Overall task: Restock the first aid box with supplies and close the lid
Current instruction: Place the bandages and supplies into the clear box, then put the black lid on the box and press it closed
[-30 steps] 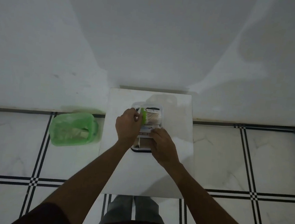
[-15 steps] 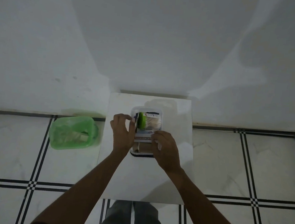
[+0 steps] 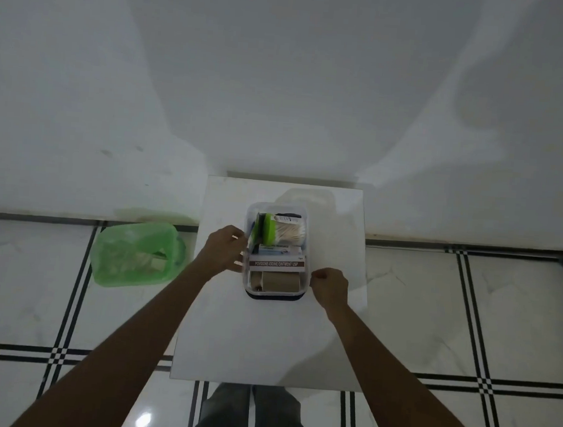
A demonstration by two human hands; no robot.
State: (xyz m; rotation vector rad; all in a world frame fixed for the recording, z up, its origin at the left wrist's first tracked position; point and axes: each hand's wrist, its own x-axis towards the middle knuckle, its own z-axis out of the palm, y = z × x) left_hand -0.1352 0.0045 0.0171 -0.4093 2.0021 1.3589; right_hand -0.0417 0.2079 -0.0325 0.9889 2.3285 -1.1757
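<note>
From the head view, both forearms reach forward over the white desk [image 3: 263,340]. The clear first aid box [image 3: 306,276] sits near the desk's far edge, filled, no lid on. The left hand [image 3: 223,252] touches its left wall, fingers curled loosely. The right hand [image 3: 330,286], fisted empty, has withdrawn from the supplies to the box's right side.

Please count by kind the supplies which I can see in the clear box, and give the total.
Cotton swab tub: 1
Ointment cartons: 2
Brown rolls: 1, perhaps a second beside it
Dark item at the far end, unclear: 1
Total: 5 seen inside the box
</note>
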